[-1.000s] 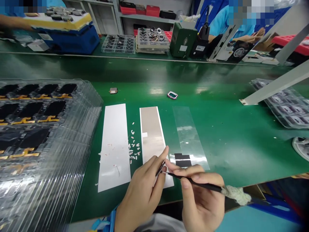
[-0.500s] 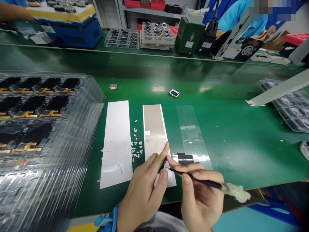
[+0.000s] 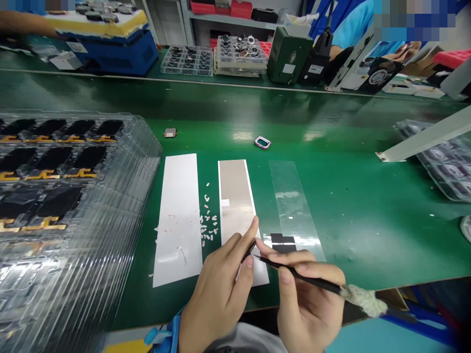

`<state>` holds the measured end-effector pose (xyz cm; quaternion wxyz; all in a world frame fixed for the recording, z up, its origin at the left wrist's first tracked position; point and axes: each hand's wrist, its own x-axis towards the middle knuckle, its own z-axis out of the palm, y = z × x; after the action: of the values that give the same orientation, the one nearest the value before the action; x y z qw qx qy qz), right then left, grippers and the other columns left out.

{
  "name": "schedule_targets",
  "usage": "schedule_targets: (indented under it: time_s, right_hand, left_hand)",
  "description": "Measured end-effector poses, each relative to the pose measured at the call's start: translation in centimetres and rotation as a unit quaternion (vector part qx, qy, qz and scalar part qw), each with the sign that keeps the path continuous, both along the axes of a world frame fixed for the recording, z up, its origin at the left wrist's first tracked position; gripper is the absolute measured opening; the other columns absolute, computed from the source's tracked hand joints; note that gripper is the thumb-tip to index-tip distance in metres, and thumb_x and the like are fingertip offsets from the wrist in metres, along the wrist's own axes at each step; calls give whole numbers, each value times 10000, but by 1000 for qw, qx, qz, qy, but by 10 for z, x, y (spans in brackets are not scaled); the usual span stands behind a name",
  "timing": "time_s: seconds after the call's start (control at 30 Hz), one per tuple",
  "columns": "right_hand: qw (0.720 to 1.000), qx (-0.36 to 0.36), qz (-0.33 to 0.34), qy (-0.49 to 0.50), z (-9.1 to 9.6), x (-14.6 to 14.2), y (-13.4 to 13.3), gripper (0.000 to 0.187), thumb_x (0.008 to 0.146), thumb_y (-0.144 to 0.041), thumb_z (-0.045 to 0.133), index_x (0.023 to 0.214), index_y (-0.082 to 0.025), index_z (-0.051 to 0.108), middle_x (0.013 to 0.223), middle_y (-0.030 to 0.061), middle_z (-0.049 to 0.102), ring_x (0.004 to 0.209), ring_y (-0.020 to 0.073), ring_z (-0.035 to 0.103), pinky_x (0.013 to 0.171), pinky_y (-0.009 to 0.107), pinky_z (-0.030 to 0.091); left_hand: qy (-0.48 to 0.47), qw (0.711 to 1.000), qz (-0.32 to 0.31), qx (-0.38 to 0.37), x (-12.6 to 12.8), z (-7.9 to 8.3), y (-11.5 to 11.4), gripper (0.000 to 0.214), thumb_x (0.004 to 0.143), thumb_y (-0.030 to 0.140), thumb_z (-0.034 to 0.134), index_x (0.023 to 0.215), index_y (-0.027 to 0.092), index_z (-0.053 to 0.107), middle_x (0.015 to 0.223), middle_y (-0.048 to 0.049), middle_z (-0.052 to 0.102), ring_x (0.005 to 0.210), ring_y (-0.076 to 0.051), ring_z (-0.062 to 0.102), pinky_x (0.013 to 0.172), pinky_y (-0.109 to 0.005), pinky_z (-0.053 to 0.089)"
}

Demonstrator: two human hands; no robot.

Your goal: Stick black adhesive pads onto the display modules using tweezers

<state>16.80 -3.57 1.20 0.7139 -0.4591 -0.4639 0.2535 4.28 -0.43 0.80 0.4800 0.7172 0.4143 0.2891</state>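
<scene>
Between the thumb and fingers of my left hand [image 3: 222,279] is a small dark, flat part [image 3: 248,251], seen nearly edge-on and mostly covered by the fingers. My right hand [image 3: 312,294] grips a pair of black tweezers [image 3: 316,281] whose rear is wrapped in a pale, lumpy material [image 3: 364,300]. The tweezers' tip is close to the dark part; whether they touch I cannot tell. Both hands are over the lower end of a grey-beige strip with white edges [image 3: 235,184]. A clear film strip [image 3: 289,184] with dark pieces [image 3: 282,242] lies right of it.
A white sheet [image 3: 179,196] and several scraps [image 3: 209,230] lie left of the strip. Stacked clear trays [image 3: 136,162] of black screens fill the left side. Two small parts, a grey one [image 3: 170,133] and a framed one [image 3: 262,142], lie farther back. Another person's arm [image 3: 29,22] shows top left.
My right hand and the tweezers have shifted slightly right and down, with the tip drawn back a little. My left hand keeps its hold on the dark part.
</scene>
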Motion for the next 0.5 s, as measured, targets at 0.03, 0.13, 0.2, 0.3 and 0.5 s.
schedule_targets:
  time_s: [0.03,0.13,0.2,0.3,0.5]
  right_hand:
    - [1000,4,3,1,0,0,0,211,943,-36,539,1010,-234,517,905,6,709,954,169,754,863,379,672]
    - [1000,19,13,-6,-1,0,0,237,936,-7,529,1023,-227,524,929,11,715,977,169,751,881,390,670]
    - [999,26,19,-12,-2,0,-1,253,932,8,521,1031,-224,534,935,11,712,973,165,750,889,397,670]
    - [999,25,24,-19,-2,0,0,250,926,3,528,1026,-226,545,919,12,710,959,170,752,889,413,669]
    - [1000,15,-2,-27,-2,1,2,237,912,-6,550,996,-228,556,904,16,723,948,179,756,845,379,677]
  left_hand:
    - [1,1000,-1,0,0,0,0,547,1061,245,303,1587,365,214,1343,-61,584,1135,-226,590,1006,-396,494]
    - [-3,1000,-3,1,0,1,0,549,1058,245,305,1588,356,213,1299,-63,601,1112,-231,598,984,-408,503]
    - [-10,1000,-3,1,0,2,0,546,1058,253,304,1588,349,217,1296,-72,599,1107,-238,600,965,-419,509]
    - [-13,1000,-4,-3,0,2,0,541,1058,261,299,1588,333,225,1286,-91,601,1090,-249,605,926,-428,521]
    - [-18,1000,-10,-6,-1,0,2,547,1055,259,309,1589,339,220,1298,-87,597,1123,-248,596,968,-436,509]
